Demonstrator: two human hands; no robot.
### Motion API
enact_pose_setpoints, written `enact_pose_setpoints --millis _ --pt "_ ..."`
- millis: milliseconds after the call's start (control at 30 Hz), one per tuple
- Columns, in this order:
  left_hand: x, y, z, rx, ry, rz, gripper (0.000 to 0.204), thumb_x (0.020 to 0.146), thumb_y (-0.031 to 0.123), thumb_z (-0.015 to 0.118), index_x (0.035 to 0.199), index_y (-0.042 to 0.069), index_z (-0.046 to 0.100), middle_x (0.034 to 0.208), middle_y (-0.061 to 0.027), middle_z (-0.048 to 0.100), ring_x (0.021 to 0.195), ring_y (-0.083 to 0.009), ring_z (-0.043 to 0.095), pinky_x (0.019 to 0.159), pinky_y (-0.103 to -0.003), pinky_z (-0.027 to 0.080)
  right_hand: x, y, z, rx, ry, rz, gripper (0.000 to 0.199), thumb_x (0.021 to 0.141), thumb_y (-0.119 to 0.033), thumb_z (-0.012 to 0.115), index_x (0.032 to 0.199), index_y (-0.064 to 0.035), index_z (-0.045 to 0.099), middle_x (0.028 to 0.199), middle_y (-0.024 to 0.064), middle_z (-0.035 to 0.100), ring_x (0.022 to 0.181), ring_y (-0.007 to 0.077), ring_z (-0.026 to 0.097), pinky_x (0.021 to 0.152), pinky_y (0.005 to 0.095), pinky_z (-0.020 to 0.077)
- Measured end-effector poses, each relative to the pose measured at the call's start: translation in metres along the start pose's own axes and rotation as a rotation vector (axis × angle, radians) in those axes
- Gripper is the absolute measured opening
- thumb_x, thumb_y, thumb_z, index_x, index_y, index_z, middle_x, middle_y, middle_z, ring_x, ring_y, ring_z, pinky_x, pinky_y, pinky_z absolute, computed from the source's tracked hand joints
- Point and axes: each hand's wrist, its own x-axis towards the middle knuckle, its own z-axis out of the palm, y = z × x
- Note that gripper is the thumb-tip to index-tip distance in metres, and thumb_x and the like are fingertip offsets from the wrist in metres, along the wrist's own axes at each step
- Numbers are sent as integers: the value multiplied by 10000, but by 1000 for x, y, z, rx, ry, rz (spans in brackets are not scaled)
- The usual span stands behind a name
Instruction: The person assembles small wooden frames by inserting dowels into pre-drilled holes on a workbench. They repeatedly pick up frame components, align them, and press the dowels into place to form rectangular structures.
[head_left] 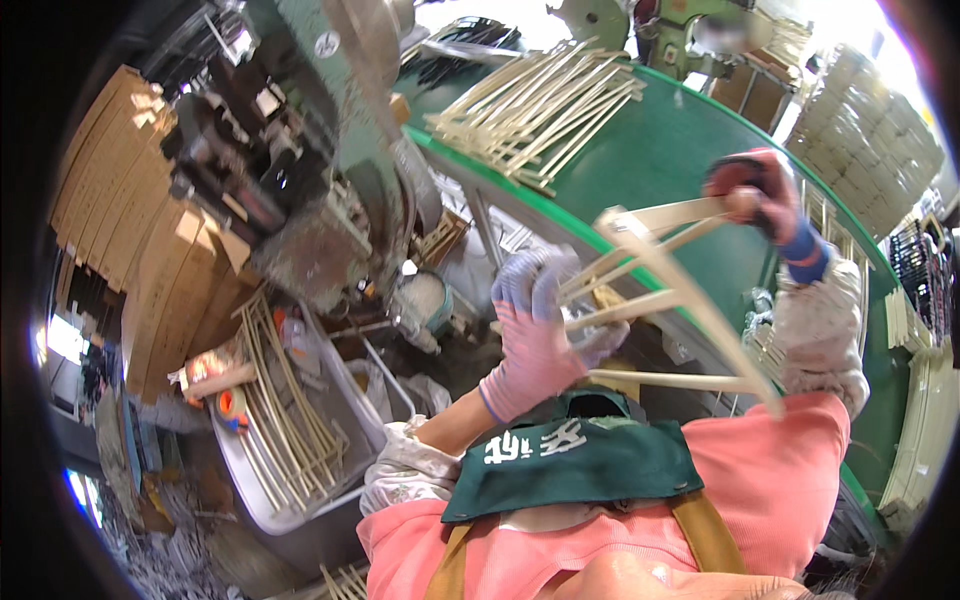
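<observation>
My left hand (535, 325), in a pink and grey glove, is closed around the near ends of several cream-coloured bars. These belong to a cream ladder-like frame (690, 290), held tilted in front of my chest, with a long side rail and crossbars. My right hand (755, 200), in a red and black glove with a blue cuff, grips the upper end of a bar at the far right of the frame. The frame hangs partly over the green table (665, 125). Some fingertips of my left hand are hidden behind the bars.
A pile of cream frames (540, 110) lies on the green table's far side. At left stands a heavy press machine (310, 230). Below it, a grey bin (265, 515) holds more thin frames and an orange tape roll (232, 405). Stacked cardboard (150, 250) rises behind. Wrapped stacks (870, 130) stand far right.
</observation>
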Motion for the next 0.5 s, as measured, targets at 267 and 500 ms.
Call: enact_pose_setpoints --millis 267,500 --pt "122 41 114 -407 46 115 289 717 262 751 648 102 520 490 -50 521 439 -276 539 466 -339 449 -32 -188 -16 -921 123 -27 834 799 -591 502 1328 44 395 888 79 551 747 126 505 635 228 383" --pt "169 32 181 -459 304 421 326 701 176 737 581 119 439 473 -40 431 427 -253 469 475 -343 387 -87 -170 20 -1508 246 -128 743 682 -279 667 1322 9 425 910 72 594 811 173 598 694 258 474"
